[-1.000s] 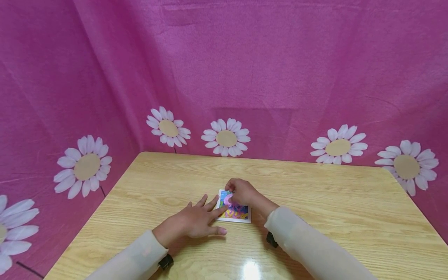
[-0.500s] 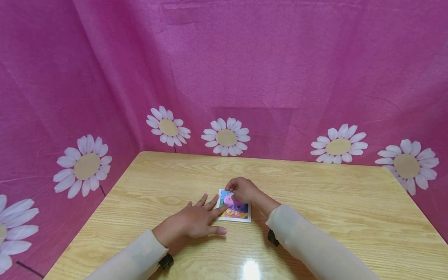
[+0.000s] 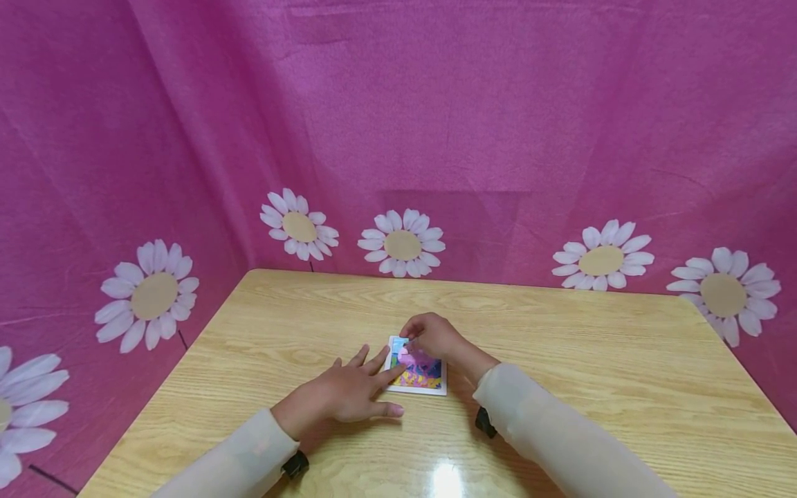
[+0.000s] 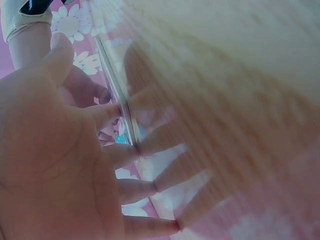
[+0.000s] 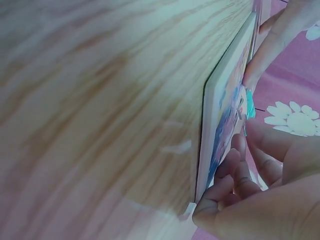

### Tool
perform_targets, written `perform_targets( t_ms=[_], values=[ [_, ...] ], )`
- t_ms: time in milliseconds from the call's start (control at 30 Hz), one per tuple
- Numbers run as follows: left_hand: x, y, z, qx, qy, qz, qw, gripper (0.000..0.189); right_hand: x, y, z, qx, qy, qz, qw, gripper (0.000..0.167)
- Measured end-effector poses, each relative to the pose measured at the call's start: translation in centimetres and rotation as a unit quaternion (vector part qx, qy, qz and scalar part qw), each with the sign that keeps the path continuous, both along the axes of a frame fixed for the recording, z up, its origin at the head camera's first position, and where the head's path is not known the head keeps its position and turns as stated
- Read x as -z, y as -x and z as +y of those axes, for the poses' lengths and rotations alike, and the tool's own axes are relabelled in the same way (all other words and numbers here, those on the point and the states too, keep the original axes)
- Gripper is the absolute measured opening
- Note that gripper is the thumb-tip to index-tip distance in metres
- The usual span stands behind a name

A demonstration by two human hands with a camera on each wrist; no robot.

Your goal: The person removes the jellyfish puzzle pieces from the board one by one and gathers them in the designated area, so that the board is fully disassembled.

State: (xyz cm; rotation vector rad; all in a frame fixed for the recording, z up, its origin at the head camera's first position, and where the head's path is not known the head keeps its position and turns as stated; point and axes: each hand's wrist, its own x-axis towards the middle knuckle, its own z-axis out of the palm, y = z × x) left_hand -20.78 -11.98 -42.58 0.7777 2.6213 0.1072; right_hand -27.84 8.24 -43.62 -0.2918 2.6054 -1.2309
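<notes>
A small square picture puzzle (image 3: 426, 380) with a white border and a colourful print lies flat on the table. My left hand (image 3: 355, 391) is spread out at its left side, one finger lying over the edge onto the print. In the left wrist view, the fingertips of that hand (image 4: 55, 150) touch the board's edge and the tabletop. Over the board's upper part, my right hand (image 3: 436, 337) has curled fingers. Thumb and finger of the right hand (image 5: 265, 170) pinch a small teal puzzle piece (image 5: 251, 104), tilted up from the print. Fingers partly hide the piece.
The wooden table (image 3: 560, 346) extends around the board on all sides. Behind it and to the left hangs a pink cloth (image 3: 461, 138) printed with white daisies. Dark bands (image 3: 295, 465) sit at both wrists.
My right hand has shifted slightly toward the far side, over the board's upper left, and more light blue shows under its fingers. My left hand has stayed in place.
</notes>
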Motion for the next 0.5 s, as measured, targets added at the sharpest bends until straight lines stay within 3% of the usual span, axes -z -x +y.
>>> perform_targets(
  t_ms=[500],
  values=[
    [-0.23, -0.09, 0.08, 0.001, 0.003, 0.004, 1.0000, 0.082, 0.15, 0.09, -0.25, 0.028, 0.018, 0.004, 0.9994, 0.007]
  ],
)
